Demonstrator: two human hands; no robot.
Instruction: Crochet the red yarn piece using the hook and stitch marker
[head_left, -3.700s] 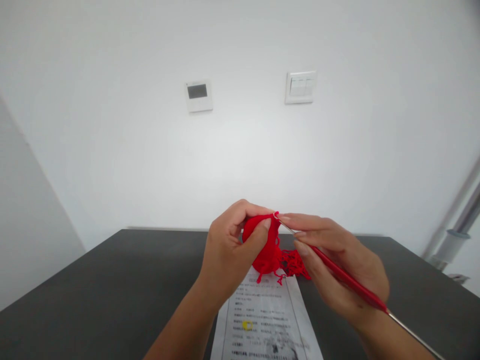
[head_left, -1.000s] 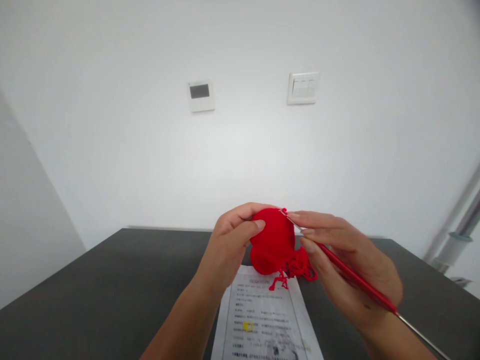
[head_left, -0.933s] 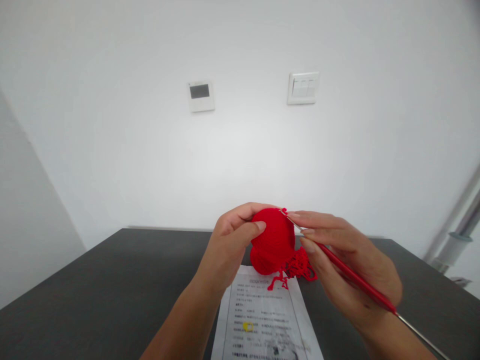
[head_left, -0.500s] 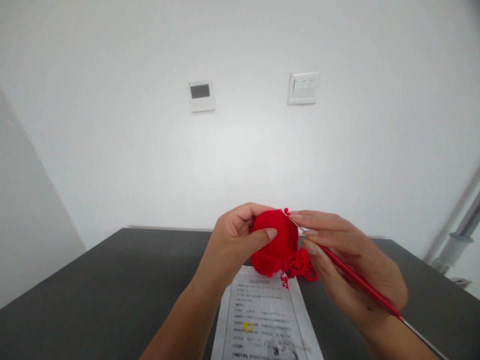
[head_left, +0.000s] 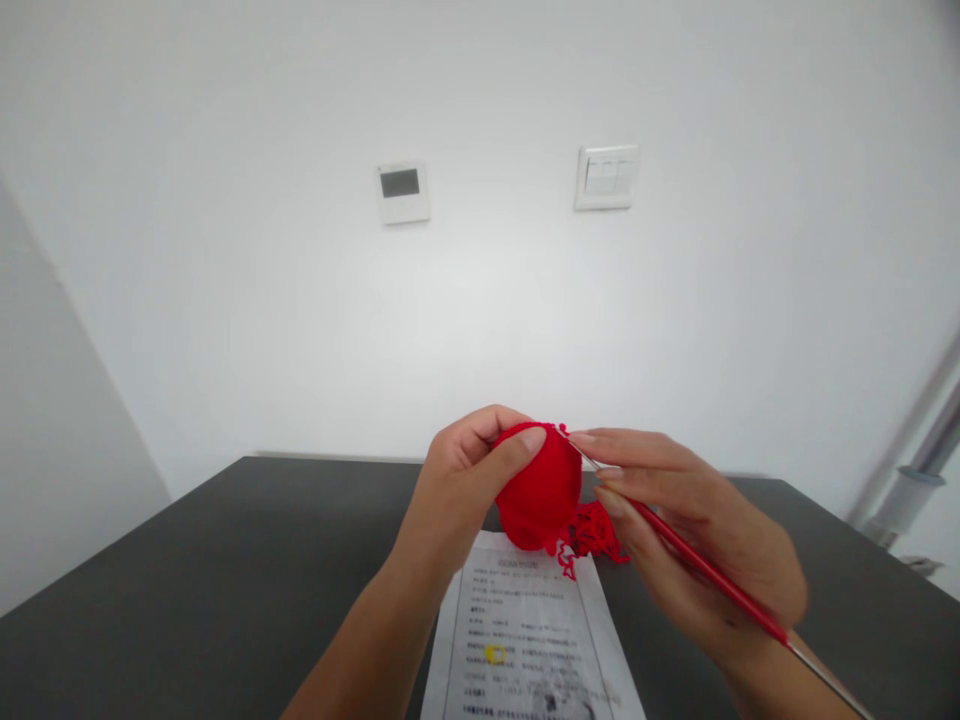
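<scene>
My left hand point(head_left: 480, 455) grips a red crocheted piece point(head_left: 541, 490) by its upper edge, thumb on the near face and fingers behind it. Between the thumb and fingers of my right hand point(head_left: 675, 510) is a crochet hook point(head_left: 705, 560) with a red handle and thin metal ends. Its tip meets the top right edge of the crocheted piece, where a small bit of red yarn sticks up. Just behind and to the right, a loose tangle of red yarn point(head_left: 594, 530) lies on the table, with a strand hanging over the paper.
A printed sheet of paper point(head_left: 517, 610) with a small yellow mark lies on the dark table point(head_left: 315, 540) below my hands. On the white wall behind are a thermostat panel point(head_left: 403, 192) and a light switch point(head_left: 607, 177). Pipes point(head_left: 919, 480) run at the right.
Both hands, the crocheted piece and the hook have shifted slightly left. My left thumb has slid up toward the piece's top edge.
</scene>
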